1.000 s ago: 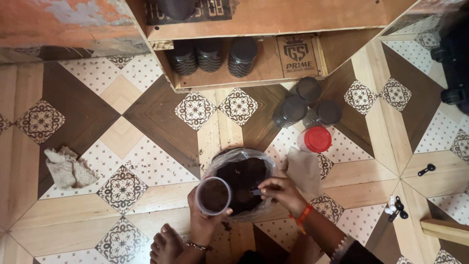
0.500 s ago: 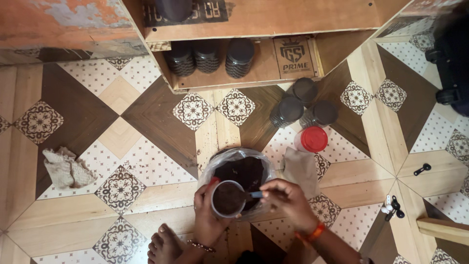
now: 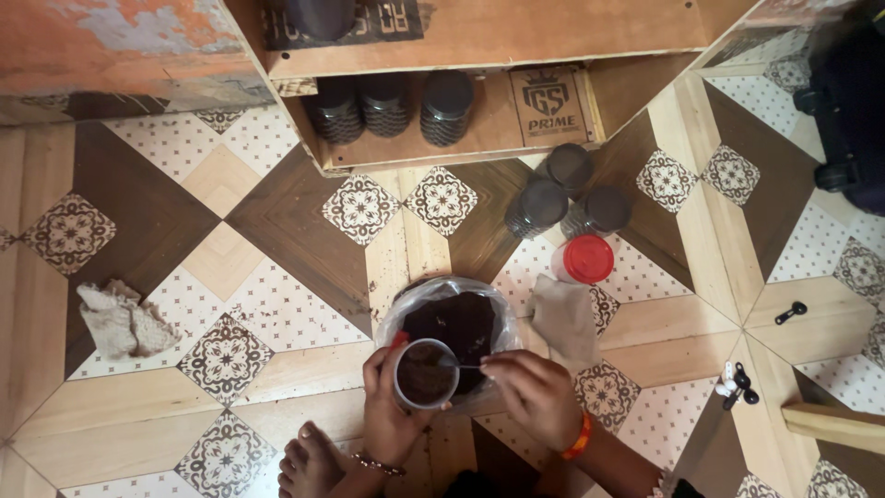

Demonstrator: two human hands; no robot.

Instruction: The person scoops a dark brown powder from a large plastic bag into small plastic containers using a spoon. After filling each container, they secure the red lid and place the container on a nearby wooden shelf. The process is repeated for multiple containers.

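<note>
My left hand (image 3: 391, 413) grips a small clear jar (image 3: 424, 373) partly filled with dark brown powder, holding it over the near edge of a plastic-lined bowl (image 3: 417, 302) of the same dark powder. My right hand (image 3: 532, 394) pinches a thin metal spoon (image 3: 461, 365) whose tip reaches into the jar's mouth. An orange band sits on my right wrist and a bead bracelet on my left. My bare foot (image 3: 310, 458) rests on the floor by my left wrist.
A red-lidded jar (image 3: 586, 259) and a folded cloth (image 3: 564, 316) lie right of the bowl. Three dark-lidded jars (image 3: 567, 195) stand behind it; more jars (image 3: 392, 106) sit in a low wooden shelf. A crumpled rag (image 3: 122, 320) lies left, small black parts (image 3: 790, 313) right.
The jar has shifted right and nearer the bowl's front edge. My right hand came down from the bowl and brought the spoon into the jar's mouth.
</note>
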